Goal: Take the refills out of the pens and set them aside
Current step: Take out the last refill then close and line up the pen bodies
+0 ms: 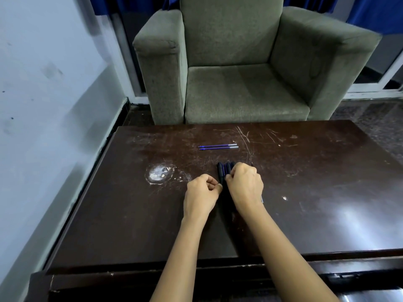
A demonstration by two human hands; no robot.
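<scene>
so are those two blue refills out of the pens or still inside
Out: both blue refills lie bare on the table, side by side, well apart from the dark pens.

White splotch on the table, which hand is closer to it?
Left. The left hand is just to the right of the white splotch. The right hand is farther right, on the other side of the dark pens.
</scene>
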